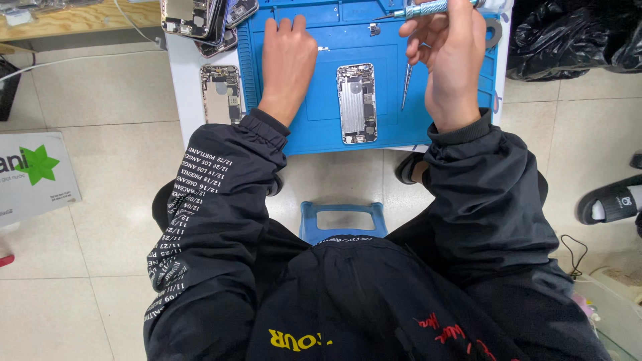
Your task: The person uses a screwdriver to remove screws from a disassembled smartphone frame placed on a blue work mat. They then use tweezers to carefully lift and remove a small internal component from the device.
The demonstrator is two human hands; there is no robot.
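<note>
- Head view, nearest: black jacket sleeves and lap, a blue stool (342, 220) on the tiled floor just under the counter (179, 80) edge.
- Next out, on the blue work mat (314, 134): opened phone body (356, 103) lying flat near the mat's front edge, back shell up, innards exposed, screen already off; boards and brackets apparently not yet removed, so strip-down judged early to midway.
- Beside it to the right: tweezers (406, 87) lying on the mat, untouched, partly hidden by the right hand.
- Left hand (287, 57): flat, palm down on the mat, fingers together, holding nothing, left of the phone body.
- Right hand (452, 57): closed around a teal-handled screwdriver (428, 8), raised above the mat, tip not on the phone.
- Left, off the mat: another opened phone shell (221, 93) on the counter.
- Farthest: stack of more phone shells (200, 23) at the counter's far left corner, state unclear.
</note>
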